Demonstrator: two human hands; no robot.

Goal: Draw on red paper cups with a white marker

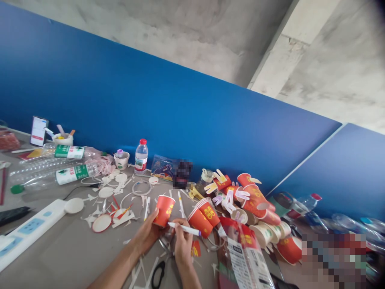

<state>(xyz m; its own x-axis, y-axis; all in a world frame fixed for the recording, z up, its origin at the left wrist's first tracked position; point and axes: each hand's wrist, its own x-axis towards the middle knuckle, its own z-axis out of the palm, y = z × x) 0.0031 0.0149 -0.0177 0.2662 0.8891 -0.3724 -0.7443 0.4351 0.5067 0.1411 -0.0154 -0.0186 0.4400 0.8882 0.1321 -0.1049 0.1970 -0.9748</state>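
A red paper cup (165, 208) with yellow print stands nearly upright in my left hand (148, 232), whose fingers wrap its left side and base. Pinched in my right hand (183, 243) is a white marker pen (190, 230) with a purple end. The pen's left end is at the cup's lower right side; whether it touches I cannot tell. Just right of my right hand lies a stack of red paper cups (204, 216). Below my hands, black-handled scissors (158, 274) lie among white paper strips, and a red paper scrap (196, 249) lies close by.
Paper cups and rabbit-ear cutouts pile up at right (255, 198), behind a red plastic package (240, 253). Paper discs and scraps (102, 222) litter the left, near a white power strip (33, 228). Bottles (72, 172) and a water bottle (141, 156) stand or lie before the blue partition (180, 108).
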